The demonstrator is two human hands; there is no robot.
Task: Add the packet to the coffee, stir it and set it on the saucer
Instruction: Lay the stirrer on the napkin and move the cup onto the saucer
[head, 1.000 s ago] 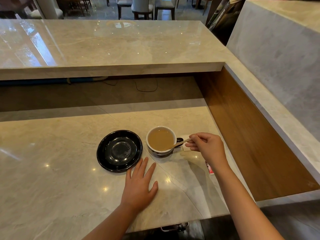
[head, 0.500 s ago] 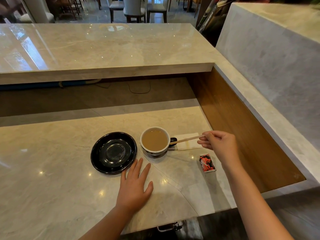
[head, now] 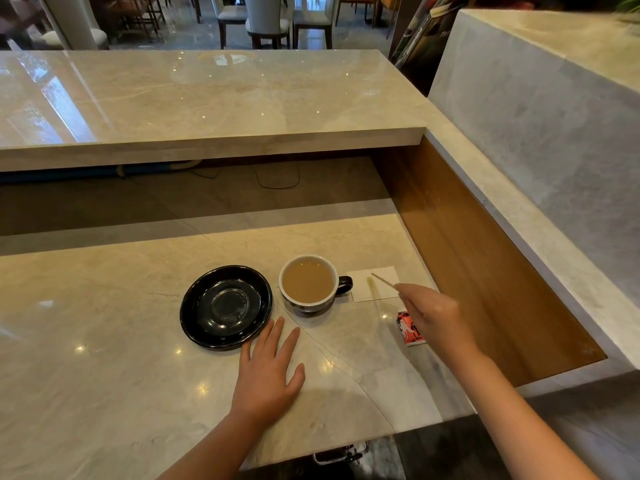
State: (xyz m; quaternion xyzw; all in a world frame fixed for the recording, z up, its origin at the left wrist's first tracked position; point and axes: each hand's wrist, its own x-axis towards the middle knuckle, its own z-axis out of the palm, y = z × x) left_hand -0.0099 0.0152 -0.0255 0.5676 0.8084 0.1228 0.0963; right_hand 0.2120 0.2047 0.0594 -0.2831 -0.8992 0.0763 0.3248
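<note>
**Stirrer lifted over the napkin, cup beside the saucer**

The right hand has its grip pinched together on a thin wooden stirrer, whose free end slants up and left over a white napkin. A wet streak marks the napkin. Just below that hand lies a red packet, partly hidden by it. The left hand lies flat on the marble tabletop, fingers spread, holding nothing, fingertips just beside the black saucer. The coffee cup, full of milky coffee, stands on the tabletop between saucer and napkin, handle pointing right.
</note>
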